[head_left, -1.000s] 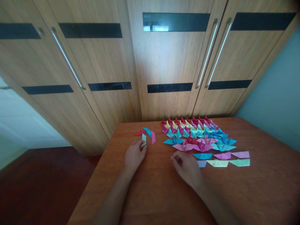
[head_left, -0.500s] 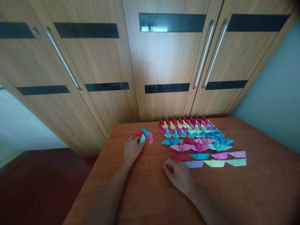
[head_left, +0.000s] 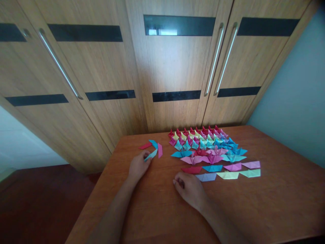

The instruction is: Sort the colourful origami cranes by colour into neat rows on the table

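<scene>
My left hand is closed at the fingertips on a pale teal folded paper piece low over the table's left part. Close around that piece lie a red folded piece, a blue one and a pink one. My right hand rests on the table with curled fingers, and nothing shows in them. Just beyond it are a red folded strip and a periwinkle strip, the latter partly hidden by the hand.
Several origami cranes stand in colour rows at the table's back. Two lines of folded strips, with a yellow one and a green one, lie in front of them. A wooden wardrobe rises behind the table.
The teal piece in my left hand has turned from a steep slant to a flatter one, its tip closer to the pink piece. My right hand stays curled in place. The view has shifted slightly.
</scene>
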A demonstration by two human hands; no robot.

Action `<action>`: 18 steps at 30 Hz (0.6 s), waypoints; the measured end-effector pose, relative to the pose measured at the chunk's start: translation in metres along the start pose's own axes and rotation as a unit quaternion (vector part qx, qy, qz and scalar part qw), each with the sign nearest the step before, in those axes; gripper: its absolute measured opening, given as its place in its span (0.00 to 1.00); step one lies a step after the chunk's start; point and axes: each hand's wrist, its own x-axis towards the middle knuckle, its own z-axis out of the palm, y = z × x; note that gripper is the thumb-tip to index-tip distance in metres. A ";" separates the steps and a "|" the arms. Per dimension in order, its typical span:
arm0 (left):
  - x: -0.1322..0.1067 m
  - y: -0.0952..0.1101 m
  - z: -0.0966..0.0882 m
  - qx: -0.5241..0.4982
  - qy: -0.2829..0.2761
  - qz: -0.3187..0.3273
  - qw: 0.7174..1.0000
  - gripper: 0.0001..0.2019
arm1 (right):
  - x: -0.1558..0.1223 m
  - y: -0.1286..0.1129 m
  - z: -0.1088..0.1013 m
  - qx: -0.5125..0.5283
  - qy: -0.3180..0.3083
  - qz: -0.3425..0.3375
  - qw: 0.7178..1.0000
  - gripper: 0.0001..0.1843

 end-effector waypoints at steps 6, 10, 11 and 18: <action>-0.009 0.020 -0.008 -0.144 -0.011 0.036 0.989 0.13 | 0.000 -0.001 -0.003 0.031 -0.001 0.014 0.999 0.07; -0.022 0.034 -0.001 -0.288 -0.057 0.042 0.955 0.15 | 0.001 0.000 -0.003 0.065 0.016 0.015 0.998 0.09; -0.026 0.037 0.002 -0.310 -0.072 0.038 0.947 0.16 | 0.001 0.000 -0.003 0.075 0.023 0.014 0.997 0.09; -0.045 0.057 0.013 -0.340 -0.136 0.043 0.930 0.15 | 0.003 -0.003 -0.013 0.164 0.089 0.015 0.982 0.14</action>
